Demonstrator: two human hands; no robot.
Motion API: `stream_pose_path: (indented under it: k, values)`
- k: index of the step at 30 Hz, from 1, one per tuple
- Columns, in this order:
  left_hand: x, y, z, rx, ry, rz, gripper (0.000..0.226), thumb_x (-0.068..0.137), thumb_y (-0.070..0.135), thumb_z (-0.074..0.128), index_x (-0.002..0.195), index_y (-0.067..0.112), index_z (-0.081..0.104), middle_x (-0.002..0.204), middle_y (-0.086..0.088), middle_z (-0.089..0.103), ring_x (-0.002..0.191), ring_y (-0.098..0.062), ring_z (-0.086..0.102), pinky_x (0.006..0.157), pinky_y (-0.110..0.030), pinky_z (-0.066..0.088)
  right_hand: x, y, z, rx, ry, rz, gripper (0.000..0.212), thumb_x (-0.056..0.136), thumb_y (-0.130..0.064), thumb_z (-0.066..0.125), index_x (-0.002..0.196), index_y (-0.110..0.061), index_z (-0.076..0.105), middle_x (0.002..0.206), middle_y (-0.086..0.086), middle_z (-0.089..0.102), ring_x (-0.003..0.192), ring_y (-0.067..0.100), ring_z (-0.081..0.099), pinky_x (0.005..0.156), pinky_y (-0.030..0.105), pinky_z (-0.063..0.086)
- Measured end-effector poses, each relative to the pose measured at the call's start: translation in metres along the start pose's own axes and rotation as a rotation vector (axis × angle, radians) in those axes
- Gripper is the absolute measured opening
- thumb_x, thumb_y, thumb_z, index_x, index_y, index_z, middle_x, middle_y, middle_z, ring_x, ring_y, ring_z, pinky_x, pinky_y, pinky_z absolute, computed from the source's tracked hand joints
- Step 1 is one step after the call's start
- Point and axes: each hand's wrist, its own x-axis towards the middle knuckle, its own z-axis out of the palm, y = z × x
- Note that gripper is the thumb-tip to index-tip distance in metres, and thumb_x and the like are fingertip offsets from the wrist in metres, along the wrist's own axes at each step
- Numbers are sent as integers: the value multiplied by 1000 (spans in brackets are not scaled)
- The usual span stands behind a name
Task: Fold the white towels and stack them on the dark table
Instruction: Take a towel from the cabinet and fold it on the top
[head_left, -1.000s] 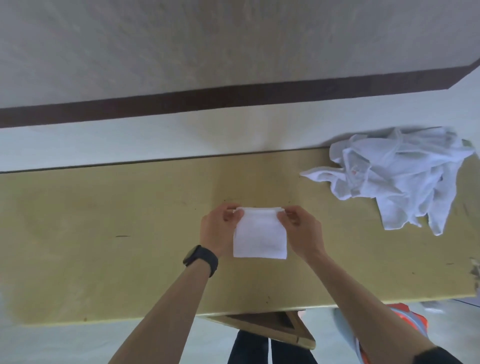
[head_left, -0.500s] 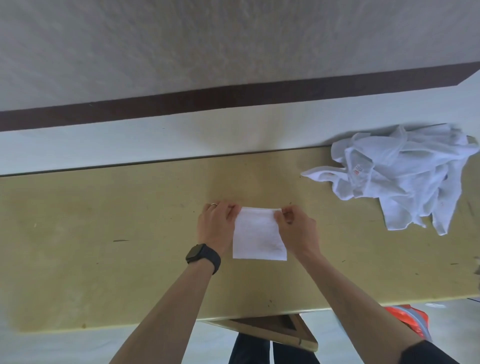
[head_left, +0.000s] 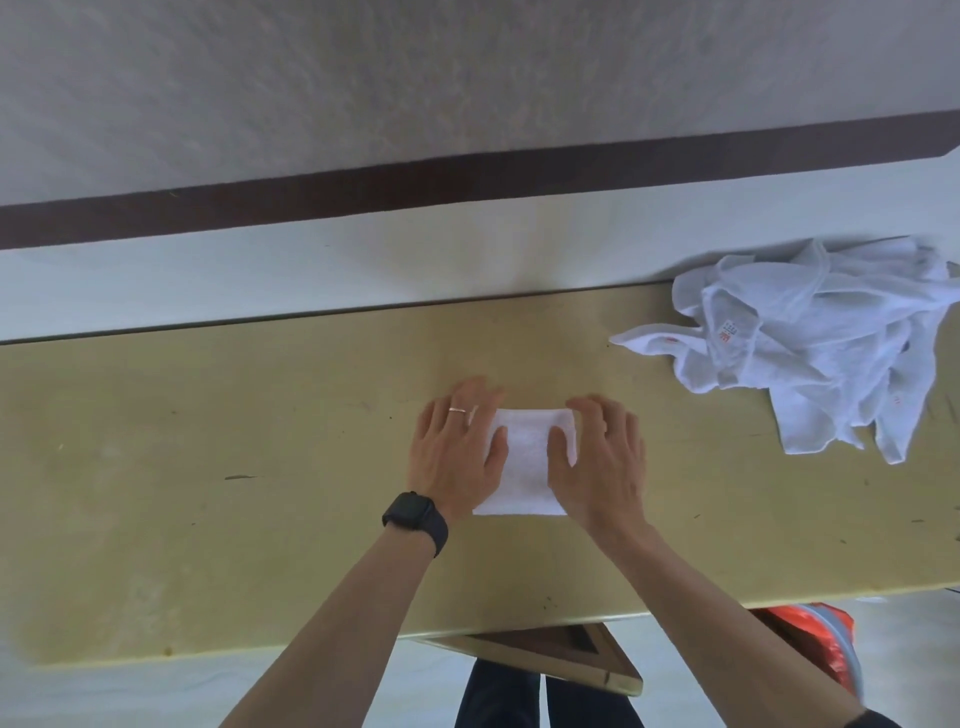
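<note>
A small folded white towel (head_left: 525, 467) lies flat on the yellowish wooden table (head_left: 208, 493), near its middle. My left hand (head_left: 457, 452) rests palm down on the towel's left edge, fingers spread, with a ring and a black watch on that arm. My right hand (head_left: 597, 462) presses flat on the towel's right edge. Neither hand grips the cloth. A heap of crumpled white towels (head_left: 810, 353) sits at the table's far right.
The table's far edge meets a white floor strip and a dark brown band (head_left: 467, 182) below a pale wall. Under the near edge are a wooden frame (head_left: 561, 654) and an orange-red item (head_left: 815, 639). My dark trouser legs show below.
Both hands let go of the towel's top corners and now lie flat, palms down, on its left and right sides.
</note>
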Motion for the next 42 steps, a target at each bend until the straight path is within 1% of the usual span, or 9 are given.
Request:
stream_pose_path:
  k: [5, 9, 16, 19, 21, 23, 32, 39, 42]
  values:
    - [-22, -4, 21, 80, -196, 78, 61, 100, 48, 36, 155, 25, 26, 165, 1, 15, 152, -20, 13, 121, -50, 13, -31, 8, 27, -170, -102, -196, 55, 101, -33, 33, 152, -13, 34, 162, 1, 27, 150, 18, 22, 115, 44, 27]
    - [-32, -8, 27, 77, -289, 24, 69, 99, 59, 27, 159, 30, 6, 165, 12, -9, 152, -15, -3, 122, -51, 1, -35, 26, 36, -203, -222, -197, 63, 102, -41, 23, 158, -12, 16, 166, -1, 9, 153, 15, 6, 121, 52, 14]
    - [-32, -1, 19, 76, -348, -21, 71, 99, 61, 21, 157, 33, -7, 165, 12, -11, 152, -14, -10, 121, -52, -6, -30, 30, 30, -234, -283, -245, 64, 104, -47, 18, 159, -16, 6, 167, -1, 2, 153, 15, 0, 121, 54, 10]
    - [-36, 3, 11, 58, -297, -58, 66, 98, 54, 31, 156, 26, 20, 163, 7, 18, 149, -18, 17, 121, -47, 14, -31, 28, 22, -198, -233, -155, 65, 102, -48, 26, 159, -20, 12, 167, -1, 5, 153, 15, 0, 121, 50, 9]
    - [-38, 7, 3, 103, -214, -96, 54, 94, 49, 40, 139, 20, 49, 144, 1, 48, 129, -23, 47, 104, -41, 39, -34, 22, 12, -120, -174, 11, 65, 101, -47, 37, 157, -21, 18, 166, -1, 12, 151, 18, 10, 119, 46, 15]
    - [-39, 13, -5, 149, -253, -187, 43, 95, 50, 42, 121, 19, 59, 130, -2, 58, 115, -25, 54, 91, -38, 42, -40, 17, 1, 12, -131, 230, 67, 97, -45, 51, 153, -21, 24, 160, 1, 22, 143, 22, 22, 114, 43, 24]
    - [-31, 47, -12, -147, -380, -599, 39, 93, 48, 55, 117, 19, 51, 114, -4, 59, 107, -25, 53, 86, -43, 51, -56, 4, -17, 324, -197, 632, 35, 83, -41, 69, 107, -26, 50, 104, -10, 61, 96, 15, 61, 81, 40, 54]
    - [-24, 55, -3, -268, -467, -755, 24, 95, 35, 55, 106, 14, 56, 103, -5, 63, 95, -28, 62, 85, -46, 54, -38, 5, -26, 427, -343, 747, 32, 80, -18, 63, 108, -21, 48, 92, -6, 61, 76, 11, 58, 55, 28, 42]
    - [-25, 54, -3, -313, -501, -716, 17, 91, 32, 55, 87, 15, 53, 98, -7, 64, 82, -25, 60, 68, -36, 52, -39, 10, -29, 424, -380, 692, 22, 77, -18, 61, 98, -22, 58, 86, -6, 64, 75, 11, 59, 56, 27, 42]
